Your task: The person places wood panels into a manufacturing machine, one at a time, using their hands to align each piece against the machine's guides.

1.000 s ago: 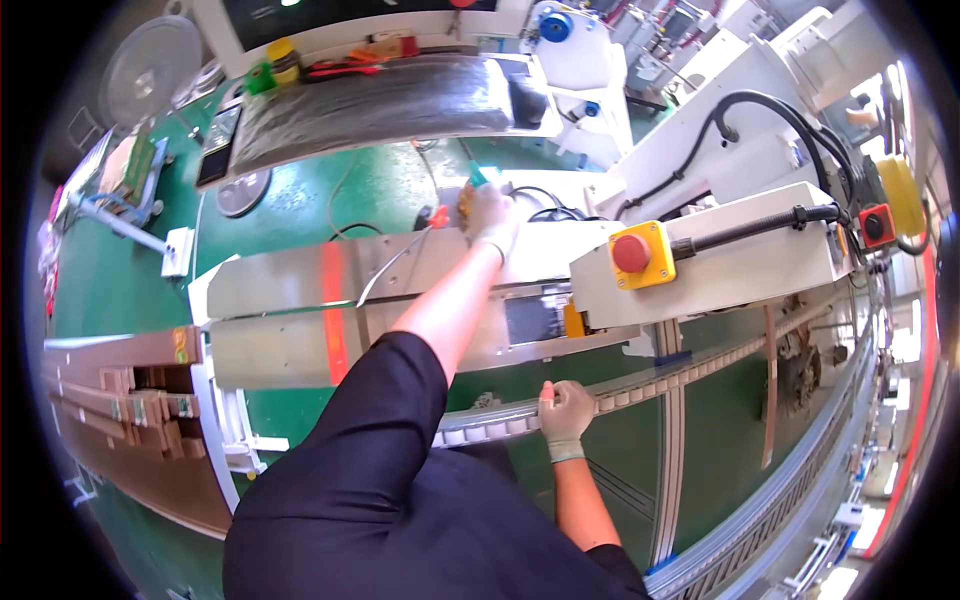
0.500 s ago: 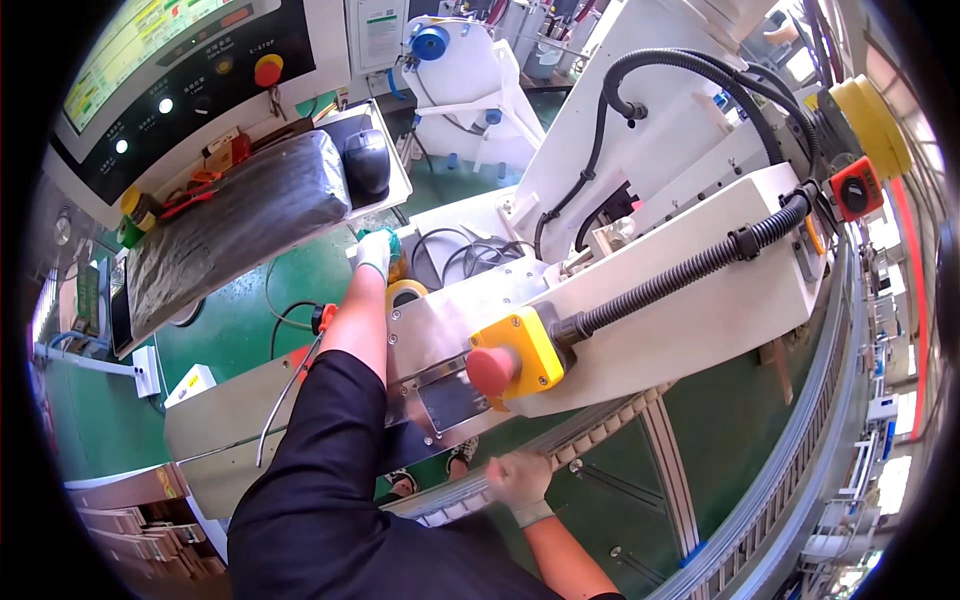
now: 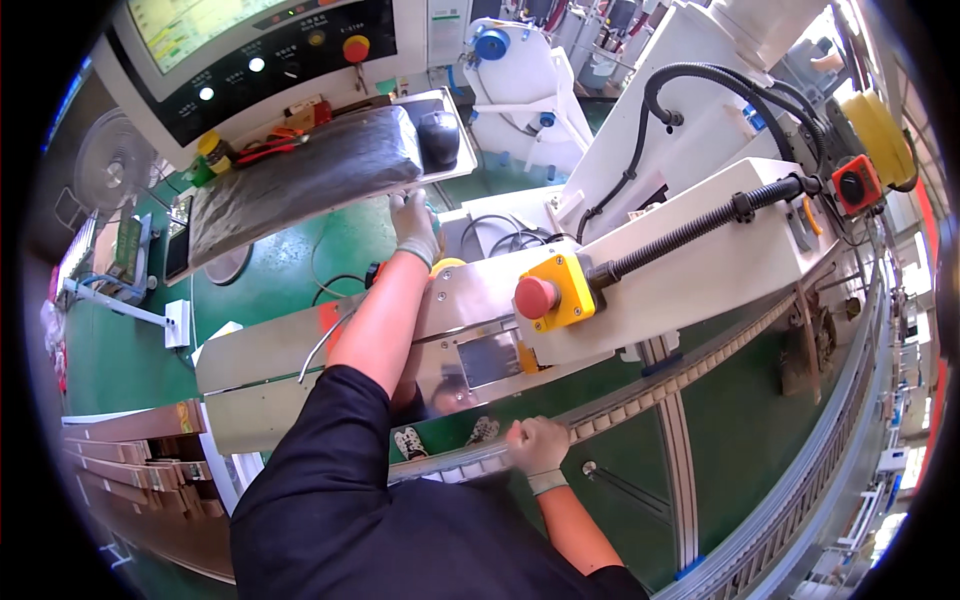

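Note:
My left hand (image 3: pixel 415 228), in a pale glove, reaches forward past the metal machine bed (image 3: pixel 470 290), just below the near edge of the tray (image 3: pixel 330 213). Its fingers are curled. A bit of teal shows beside them, but whatever they hold is mostly hidden. Behind the wrist, a yellow ring-shaped roll (image 3: pixel 449 264) is partly covered. My right hand (image 3: pixel 540 446), also gloved, is closed in a fist above the segmented rail (image 3: pixel 600 417); its inside is hidden. The yellow box with a red stop button (image 3: pixel 538 297) sits between the hands, on the machine.
A black sheet-covered slab (image 3: pixel 310 185), a black mouse (image 3: pixel 437 140) and red-handled pliers (image 3: pixel 272 146) lie on the tray, below a control panel (image 3: pixel 290 60). A corrugated hose (image 3: pixel 690 222) crosses the white machine arm. Brown boards (image 3: pixel 140 460) are stacked at the lower left.
The view has swung left, so the machine and tray appear farther right. My left hand has shifted left relative to the mouse and roll. My right hand stays low and closed.

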The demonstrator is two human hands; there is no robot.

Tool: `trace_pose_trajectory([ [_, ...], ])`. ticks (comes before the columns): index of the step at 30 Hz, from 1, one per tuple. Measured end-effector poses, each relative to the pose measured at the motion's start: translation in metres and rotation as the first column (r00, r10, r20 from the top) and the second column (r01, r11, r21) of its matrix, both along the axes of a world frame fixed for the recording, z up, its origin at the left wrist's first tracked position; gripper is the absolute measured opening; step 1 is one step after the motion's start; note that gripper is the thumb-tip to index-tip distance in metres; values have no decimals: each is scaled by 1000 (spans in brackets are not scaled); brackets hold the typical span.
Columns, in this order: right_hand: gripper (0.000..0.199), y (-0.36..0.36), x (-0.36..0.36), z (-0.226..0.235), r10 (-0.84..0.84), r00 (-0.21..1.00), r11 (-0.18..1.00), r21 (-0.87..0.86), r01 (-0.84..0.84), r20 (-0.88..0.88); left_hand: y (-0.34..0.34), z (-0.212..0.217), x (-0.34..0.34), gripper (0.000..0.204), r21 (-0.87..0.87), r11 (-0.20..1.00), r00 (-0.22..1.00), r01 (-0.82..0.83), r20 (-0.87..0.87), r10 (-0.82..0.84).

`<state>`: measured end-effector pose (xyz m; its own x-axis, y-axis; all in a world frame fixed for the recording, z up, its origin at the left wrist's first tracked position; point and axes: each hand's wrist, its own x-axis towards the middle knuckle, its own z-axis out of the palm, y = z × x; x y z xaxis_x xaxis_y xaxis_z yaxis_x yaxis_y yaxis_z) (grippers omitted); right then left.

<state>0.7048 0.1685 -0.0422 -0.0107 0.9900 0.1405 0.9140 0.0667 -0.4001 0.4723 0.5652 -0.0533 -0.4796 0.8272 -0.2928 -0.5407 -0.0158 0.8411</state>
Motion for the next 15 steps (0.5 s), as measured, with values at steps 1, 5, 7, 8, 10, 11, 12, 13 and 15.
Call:
trace_pose_trajectory([
  [1, 30, 1, -1, -4, 0, 1000, 1000, 17, 0, -11, -10, 11, -4, 17, 43, 999, 1000, 5, -27, -4],
  [5, 28, -6, 1, -4, -14, 1000, 1000, 16, 14, 10, -71, 82, 11, 10, -84, 979, 978, 185, -81, -192],
  [7, 28, -7, 2, 2, -1, 1000, 1000, 4, 1, 19, -76, 75, 3, 10, 1, 972, 953, 236, -198, -231],
  [8, 28, -7, 3, 4, 1, 1000, 1000, 1, -1, 11, -89, 90, 3, 11, 9, 961, 938, 278, -220, -269],
  [10, 27, -7, 1, 5, 31, 1000, 1000, -1, -31, 1, -93, 79, -19, 15, 87, 948, 866, 306, -440, -239],
  [11, 26, -8, 2, 4, 26, 1000, 1000, -8, -25, 8, -101, 87, -18, 16, 104, 937, 864, 333, -431, -260],
  [12, 26, -9, 4, 0, 17, 1000, 1000, 9, -17, 10, -105, 94, -13, 17, 142, 937, 853, 319, -474, -218],
  [13, 26, -9, 4, -4, 18, 1000, 999, 30, -19, 8, -111, 102, -12, 18, 185, 937, 839, 298, -518, -164],
  [15, 26, -11, 5, -7, 8, 999, 1000, 26, -7, -32, -127, 126, -9, 19, 224, 922, 837, 315, -523, -159],
])
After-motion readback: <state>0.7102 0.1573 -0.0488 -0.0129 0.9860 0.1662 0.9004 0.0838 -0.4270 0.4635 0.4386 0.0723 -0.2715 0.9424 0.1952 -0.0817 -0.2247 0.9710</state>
